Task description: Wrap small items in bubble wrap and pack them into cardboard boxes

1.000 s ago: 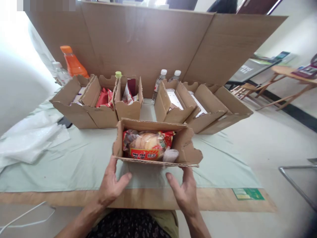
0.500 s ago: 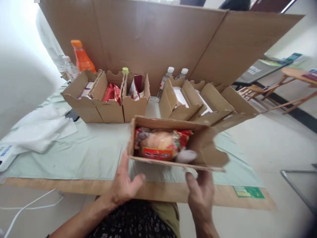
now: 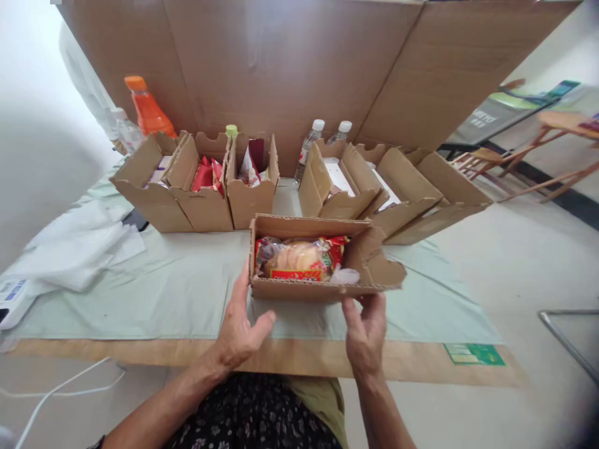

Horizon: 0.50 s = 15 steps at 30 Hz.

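A narrow cardboard box (image 3: 322, 292), open at the top, is lying lengthwise between my hands over the near part of the table. Inside it are a clear and red packet of round baked pieces (image 3: 299, 257) and a small whitish item (image 3: 345, 275) whose kind I cannot make out. My left hand (image 3: 243, 327) supports the box's left end, its fingers along the cardboard and its thumb sticking out. At the near right side, my right hand (image 3: 365, 330) holds the lower edge, with some fingertips hidden beneath.
Behind stand upright cardboard boxes, among them one with red packets (image 3: 206, 174) and one with a white item (image 3: 337, 178). An orange bottle (image 3: 148, 109) and clear bottles (image 3: 311, 146) stand further back before a tall cardboard panel (image 3: 281, 68). Plastic bags (image 3: 79, 246) lie left.
The box has moved slightly left and away from me, and now appears lower and steadier. Both hands have moved along with it, the right hand shifting left.
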Motion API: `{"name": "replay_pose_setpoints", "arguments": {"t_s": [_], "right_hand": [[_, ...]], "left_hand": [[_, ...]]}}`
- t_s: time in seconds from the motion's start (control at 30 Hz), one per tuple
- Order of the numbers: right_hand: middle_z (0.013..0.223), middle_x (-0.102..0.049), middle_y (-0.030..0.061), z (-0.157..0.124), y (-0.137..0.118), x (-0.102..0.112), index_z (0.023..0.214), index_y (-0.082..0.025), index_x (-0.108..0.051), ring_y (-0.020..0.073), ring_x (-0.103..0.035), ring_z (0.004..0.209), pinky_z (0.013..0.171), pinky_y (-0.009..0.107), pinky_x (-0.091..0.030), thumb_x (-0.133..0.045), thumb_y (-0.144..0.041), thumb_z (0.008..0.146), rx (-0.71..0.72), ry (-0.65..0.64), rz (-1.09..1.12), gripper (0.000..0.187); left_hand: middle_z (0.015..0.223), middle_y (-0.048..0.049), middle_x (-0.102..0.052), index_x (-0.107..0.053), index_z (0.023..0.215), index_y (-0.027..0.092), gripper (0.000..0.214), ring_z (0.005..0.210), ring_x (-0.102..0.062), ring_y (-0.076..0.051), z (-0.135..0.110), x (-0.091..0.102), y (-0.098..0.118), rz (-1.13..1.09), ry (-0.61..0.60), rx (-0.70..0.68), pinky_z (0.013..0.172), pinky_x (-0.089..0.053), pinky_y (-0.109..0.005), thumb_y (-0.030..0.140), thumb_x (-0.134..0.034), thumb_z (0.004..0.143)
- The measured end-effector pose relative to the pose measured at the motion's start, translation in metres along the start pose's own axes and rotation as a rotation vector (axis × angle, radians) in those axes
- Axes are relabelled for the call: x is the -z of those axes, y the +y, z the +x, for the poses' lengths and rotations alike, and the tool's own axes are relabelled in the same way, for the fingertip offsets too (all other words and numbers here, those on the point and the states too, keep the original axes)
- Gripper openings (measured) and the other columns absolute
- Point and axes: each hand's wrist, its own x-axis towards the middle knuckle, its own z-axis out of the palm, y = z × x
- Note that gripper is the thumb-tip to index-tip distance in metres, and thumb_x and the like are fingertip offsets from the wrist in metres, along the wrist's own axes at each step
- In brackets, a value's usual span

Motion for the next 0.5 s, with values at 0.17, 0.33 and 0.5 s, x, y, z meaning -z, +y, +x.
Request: {"name": "replay_pose_setpoints", "arguments": {"t_s": [0.17, 0.33, 0.5], "right_hand": [[0.114, -0.067, 0.0086, 0.029, 0.002, -0.046, 0.124, -0.021, -0.059, 0.0253, -0.062, 0.104, 0.096, 0.045, -0.050, -0.068, -0.052, 0.089, 0.072, -0.057, 0.004, 0.047], [0.144, -0.059, 0.0153, 0.057, 0.008, -0.067, 0.151, -0.022, -0.043, 0.0293, -0.058, 0.128, 0.109, 0.053, -0.047, -0.061, -0.054, 0.094, 0.136, -0.114, -0.004, 0.067], [0.164, -0.040, 0.0168, 0.069, 0.013, -0.087, 0.162, -0.024, -0.029, 0.0333, -0.044, 0.147, 0.118, 0.061, -0.037, -0.049, -0.057, 0.100, 0.149, -0.154, -0.072, 0.073]], "left_hand": [[0.160, -0.0150, -0.045, -0.033, 0.160, 0.021, 0.082, 0.147, -0.044, -0.035, 0.021, 0.022, -0.006, -0.001, 0.068, 0.046, 0.125, -0.031, -0.057, 0.027, -0.067, 0.086], [0.168, -0.0124, -0.035, -0.023, 0.164, 0.027, 0.089, 0.152, -0.038, -0.036, 0.007, 0.015, -0.009, -0.007, 0.091, 0.067, 0.127, -0.030, -0.057, 0.030, -0.069, 0.088], [0.172, -0.0100, -0.025, -0.016, 0.166, 0.031, 0.091, 0.155, -0.033, -0.035, -0.004, 0.011, -0.014, -0.022, 0.097, 0.078, 0.129, -0.027, -0.058, 0.026, -0.066, 0.091]]}}
